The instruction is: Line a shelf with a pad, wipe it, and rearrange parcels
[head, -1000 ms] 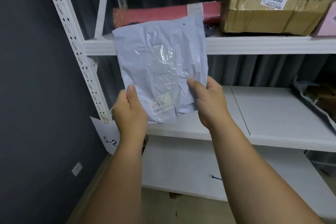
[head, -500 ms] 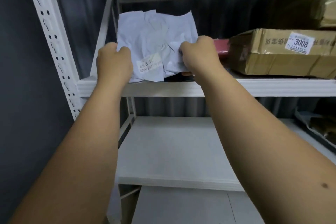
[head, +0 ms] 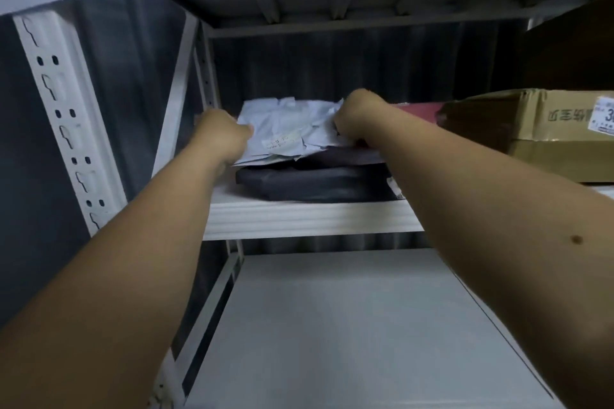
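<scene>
A crumpled pale grey poly-mailer parcel (head: 287, 129) with a small label lies on top of a flat black parcel (head: 315, 181) on the upper white shelf (head: 309, 219). My left hand (head: 221, 138) grips the mailer's left edge. At its right edge my right hand (head: 357, 116) holds it with curled fingers. Both arms reach up and forward to the shelf. Behind my right hand a red parcel (head: 417, 109) shows partly.
A taped cardboard box (head: 538, 136) with a number label stands on the same shelf to the right. A white perforated upright (head: 63, 123) rises at the left. A lower white shelf board (head: 349, 325) lies below, and another shelf's underside hangs overhead.
Both hands lifted the grey mailer from chest height up to the upper shelf and laid it flat on the black parcel. The view tilted upward.
</scene>
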